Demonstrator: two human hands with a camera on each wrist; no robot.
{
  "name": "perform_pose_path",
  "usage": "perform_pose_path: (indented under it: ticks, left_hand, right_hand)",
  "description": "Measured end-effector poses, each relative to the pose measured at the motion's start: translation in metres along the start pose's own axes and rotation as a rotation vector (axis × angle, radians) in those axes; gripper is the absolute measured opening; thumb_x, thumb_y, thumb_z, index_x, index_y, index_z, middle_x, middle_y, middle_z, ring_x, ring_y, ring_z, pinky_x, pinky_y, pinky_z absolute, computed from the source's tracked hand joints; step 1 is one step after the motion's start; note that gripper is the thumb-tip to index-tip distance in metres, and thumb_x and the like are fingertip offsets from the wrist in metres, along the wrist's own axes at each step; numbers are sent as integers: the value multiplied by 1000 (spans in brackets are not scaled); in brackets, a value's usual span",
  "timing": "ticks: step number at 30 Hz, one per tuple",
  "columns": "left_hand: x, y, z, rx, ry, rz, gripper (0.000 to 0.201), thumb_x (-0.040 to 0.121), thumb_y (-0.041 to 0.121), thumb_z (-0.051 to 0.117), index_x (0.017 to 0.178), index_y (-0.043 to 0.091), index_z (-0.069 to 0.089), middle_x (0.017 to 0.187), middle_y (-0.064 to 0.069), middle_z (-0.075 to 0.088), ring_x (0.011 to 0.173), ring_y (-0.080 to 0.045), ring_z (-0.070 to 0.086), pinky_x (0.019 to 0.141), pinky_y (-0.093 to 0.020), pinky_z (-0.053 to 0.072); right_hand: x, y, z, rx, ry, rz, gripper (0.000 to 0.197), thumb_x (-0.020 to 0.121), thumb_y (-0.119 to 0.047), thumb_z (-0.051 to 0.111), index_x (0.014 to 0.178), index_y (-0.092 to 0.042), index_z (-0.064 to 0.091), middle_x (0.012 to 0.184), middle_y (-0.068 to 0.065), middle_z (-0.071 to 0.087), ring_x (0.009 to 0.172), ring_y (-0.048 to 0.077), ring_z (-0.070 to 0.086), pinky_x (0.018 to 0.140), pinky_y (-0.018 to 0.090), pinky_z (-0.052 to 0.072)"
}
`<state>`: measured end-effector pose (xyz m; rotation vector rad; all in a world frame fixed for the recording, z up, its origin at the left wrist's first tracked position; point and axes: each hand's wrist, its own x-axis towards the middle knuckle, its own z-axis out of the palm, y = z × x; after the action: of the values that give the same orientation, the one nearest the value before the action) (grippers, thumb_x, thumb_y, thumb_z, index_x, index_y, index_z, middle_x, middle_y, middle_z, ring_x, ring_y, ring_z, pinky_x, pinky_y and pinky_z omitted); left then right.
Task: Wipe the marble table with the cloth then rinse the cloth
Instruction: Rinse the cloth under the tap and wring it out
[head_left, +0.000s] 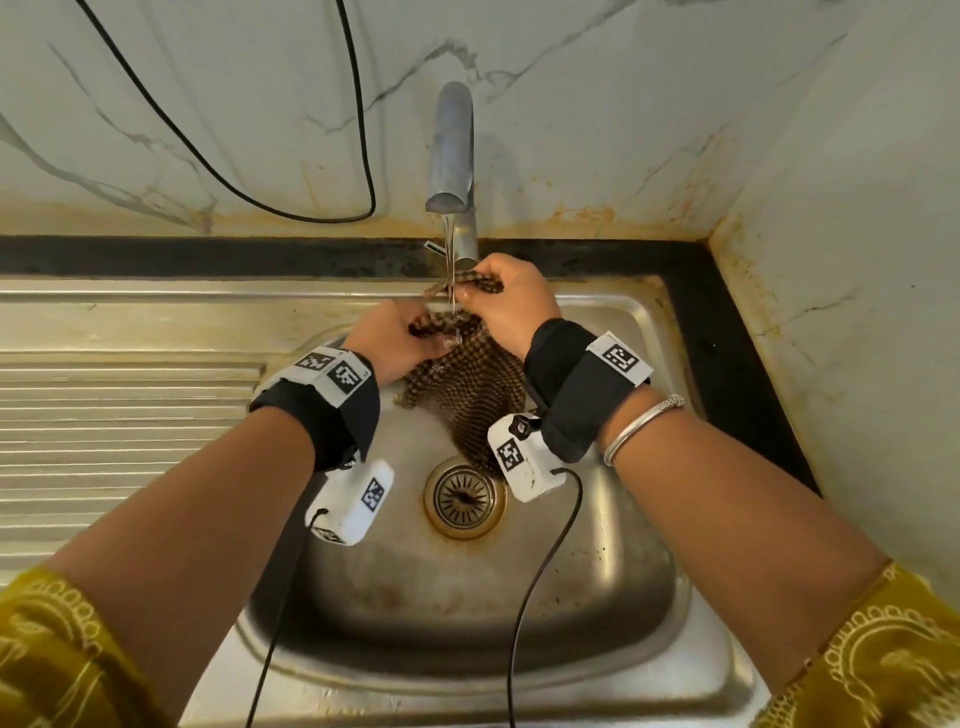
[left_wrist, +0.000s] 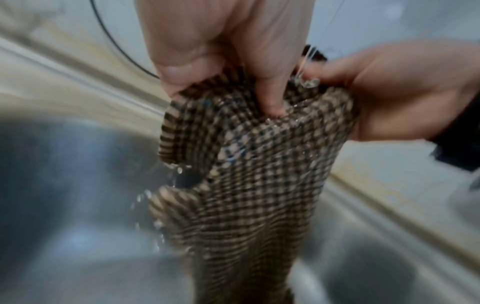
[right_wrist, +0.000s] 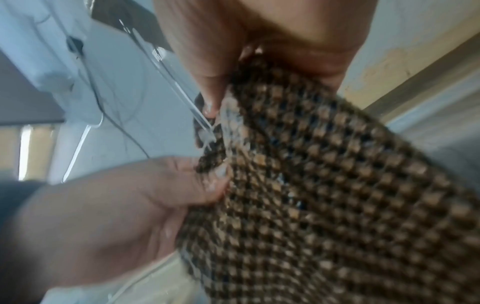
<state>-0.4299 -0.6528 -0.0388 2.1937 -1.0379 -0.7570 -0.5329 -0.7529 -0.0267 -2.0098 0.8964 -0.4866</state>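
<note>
A brown checked cloth (head_left: 467, 389) hangs over the steel sink (head_left: 623, 597) under a thin stream of water from the tap (head_left: 452, 150). My left hand (head_left: 395, 340) grips the cloth's upper left edge and my right hand (head_left: 506, 299) pinches its upper right edge, so the top is held between them right under the stream. The left wrist view shows my left hand (left_wrist: 223, 67) with fingers curled into the wet cloth (left_wrist: 254, 174), drops falling off it. In the right wrist view my right hand (right_wrist: 233, 67) grips the cloth (right_wrist: 337, 195) near the stream.
The drain (head_left: 464, 500) lies below the hanging cloth. A ribbed draining board (head_left: 114, 436) is left of the basin. A marble wall (head_left: 208, 104) with a black cable (head_left: 358, 156) stands behind, and a black counter strip (head_left: 727, 322) borders the sink on the right.
</note>
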Motion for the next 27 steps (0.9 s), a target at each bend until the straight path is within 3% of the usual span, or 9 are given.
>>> perform_pose_path:
  ticks: [2,4,6,10,13,16,19,23,27]
  left_hand:
    - [-4,-5,-3,114,-120,-68,24,83,38,63,90,15,67,77,3,66,71,-11,61,71,-24,47]
    - [-6,-12,-2,150,-170,-99,29,85,38,60,101,14,66,91,-1,69,78,-15,63,77,-24,44]
    - [-6,-18,0,171,-158,-104,27,88,29,59,109,12,64,103,-7,69,90,-20,63,86,-29,44]
    - [-6,-22,1,-412,16,-332,15,94,20,51,82,17,60,99,-16,66,80,-25,61,89,-45,50]
    - [-6,-13,1,-747,60,-473,18,93,29,51,84,15,56,95,-15,64,87,-31,64,81,-47,55]
    - [-6,8,10,-864,24,-452,20,92,35,44,83,19,53,85,-5,59,72,-21,59,58,-32,54]
    - [-6,26,16,-943,71,-384,20,95,30,37,86,21,51,73,-2,52,54,-13,51,39,-18,38]
    - [-7,34,14,-1015,167,-334,20,96,22,38,111,19,51,84,-4,57,71,-18,54,53,-28,43]
    - [-12,41,16,-980,-36,-398,19,95,28,43,89,15,55,76,-4,54,65,-18,53,52,-28,44]
  right_hand:
    - [1,-2,-6,59,112,36,21,88,-31,61,85,-10,60,79,2,59,79,19,55,73,30,42]
    - [2,-5,-11,97,172,66,26,91,-37,56,81,-13,59,76,0,58,79,20,55,72,29,41]
    - [2,-8,-14,85,164,76,32,95,-38,48,90,-11,64,86,5,63,86,21,55,76,27,40]
    - [6,-9,-17,87,144,84,33,97,-29,45,98,-1,63,93,14,62,90,26,55,78,30,40]
    - [4,-10,-10,22,33,83,24,97,-17,44,104,-1,61,92,11,57,88,25,52,76,28,38]
    - [-7,-14,12,-25,-63,62,23,97,-20,46,112,-7,56,107,13,62,99,27,56,83,30,41]
    - [-16,-17,29,-22,-67,105,26,98,-34,40,102,-12,52,104,14,63,97,31,58,80,35,44]
    - [-17,-19,29,-41,-40,145,45,100,-41,28,110,-9,57,109,17,63,101,33,57,82,35,42]
    - [-10,-19,20,83,28,214,24,99,-18,35,113,-5,50,110,19,60,104,34,56,78,32,40]
